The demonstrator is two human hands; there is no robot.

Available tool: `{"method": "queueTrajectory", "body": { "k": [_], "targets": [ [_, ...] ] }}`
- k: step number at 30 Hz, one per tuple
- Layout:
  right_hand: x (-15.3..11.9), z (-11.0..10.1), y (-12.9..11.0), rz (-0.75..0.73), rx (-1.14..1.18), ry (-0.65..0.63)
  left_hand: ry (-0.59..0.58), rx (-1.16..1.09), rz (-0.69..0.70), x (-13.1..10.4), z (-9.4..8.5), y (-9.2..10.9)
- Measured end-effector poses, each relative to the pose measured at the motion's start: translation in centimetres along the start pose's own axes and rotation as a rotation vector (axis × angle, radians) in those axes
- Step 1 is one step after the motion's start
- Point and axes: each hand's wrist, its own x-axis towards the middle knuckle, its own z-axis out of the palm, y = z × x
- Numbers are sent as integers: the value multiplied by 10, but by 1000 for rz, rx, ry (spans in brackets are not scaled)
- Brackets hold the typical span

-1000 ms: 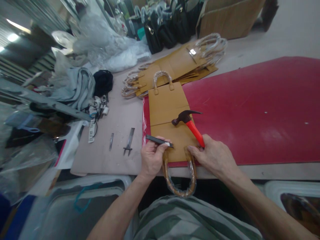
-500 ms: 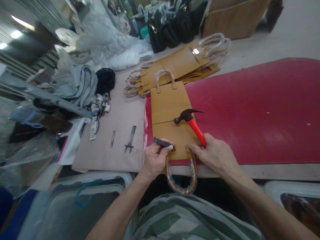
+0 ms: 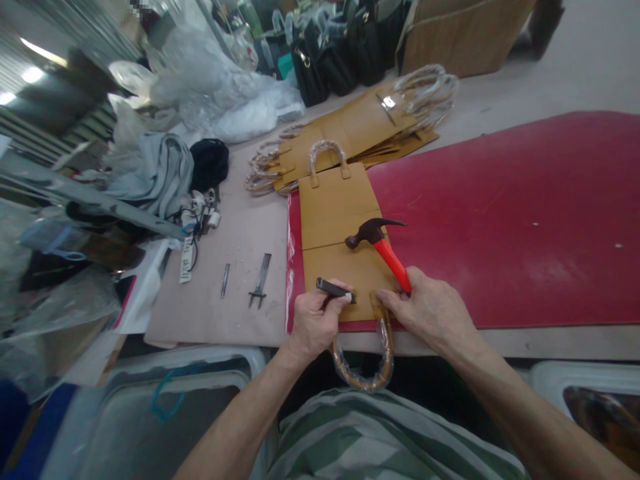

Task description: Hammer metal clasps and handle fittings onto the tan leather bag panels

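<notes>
The left hand (image 3: 313, 323) fingers pinch one dark flat tool (image 3: 335, 290) at the near edge of one tan bag panel (image 3: 345, 233), lower centre of frame. The right hand (image 3: 430, 313) fingers close around one red-handled hammer (image 3: 383, 247), head resting on the panel. The panel lies on one red mat (image 3: 500, 220) on the desk (image 3: 240, 267). Two metal tools (image 3: 260, 281) lie to the left. One stack of tan panels (image 3: 360, 127) lies at upper centre.
</notes>
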Motion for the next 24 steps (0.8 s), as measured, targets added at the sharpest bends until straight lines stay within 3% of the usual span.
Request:
{"method": "queueTrajectory", "body": {
  "k": [6, 13, 24],
  "targets": [
    [0, 1, 1, -14, -5, 23, -22, 51, 36, 0, 1, 0],
    [1, 3, 2, -15, -8, 21, 0, 151, 217, -6, 4, -10],
    [2, 6, 6, -35, 53, 52, -60, 264, 298, -2, 6, -6]
  ]
}}
